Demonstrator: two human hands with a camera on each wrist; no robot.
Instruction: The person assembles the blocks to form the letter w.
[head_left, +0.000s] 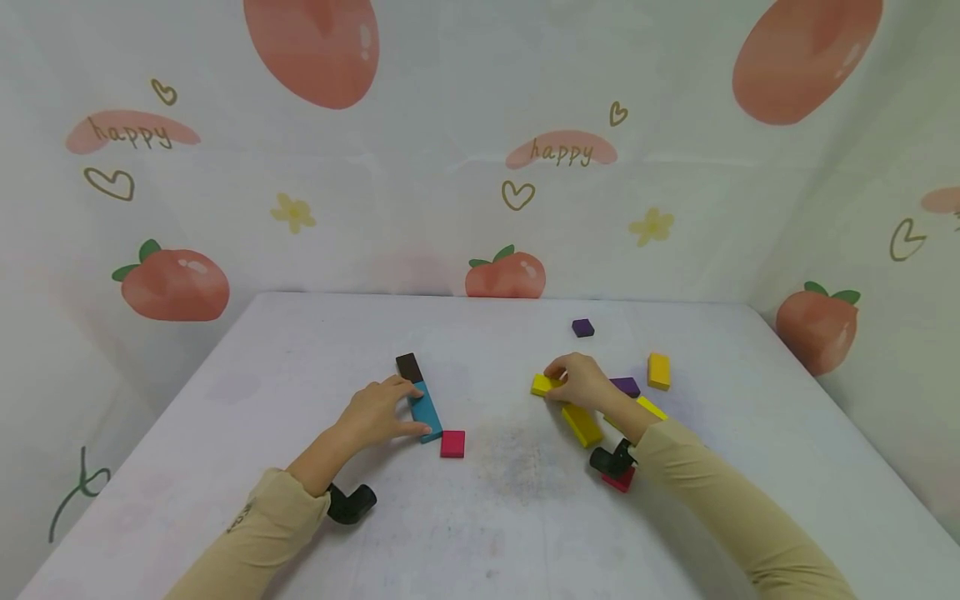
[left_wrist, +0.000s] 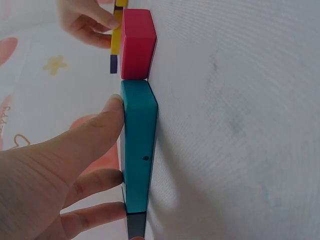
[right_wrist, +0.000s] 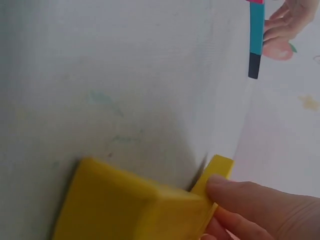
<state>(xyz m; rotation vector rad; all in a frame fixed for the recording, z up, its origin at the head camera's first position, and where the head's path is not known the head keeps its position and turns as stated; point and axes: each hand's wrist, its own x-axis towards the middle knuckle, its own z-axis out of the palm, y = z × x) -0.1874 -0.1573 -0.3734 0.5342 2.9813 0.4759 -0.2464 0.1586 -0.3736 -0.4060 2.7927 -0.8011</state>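
Observation:
My left hand touches the top of a long blue block, thumb toward its near end, fingers fairly straight toward the far end. A black block adjoins the far end of the blue one. Close by the near end is a red square block, upright on its side in the left wrist view. On the right side, my right hand pinches a small yellow block between thumb and fingers. A larger yellow block lies just nearer than these fingers, large and blurred in the right wrist view.
Beyond the right hand sit a purple block and a yellow block. Another purple block and a yellow piece are partly hidden by the right forearm. Below the right wrist's black camera shows a red block.

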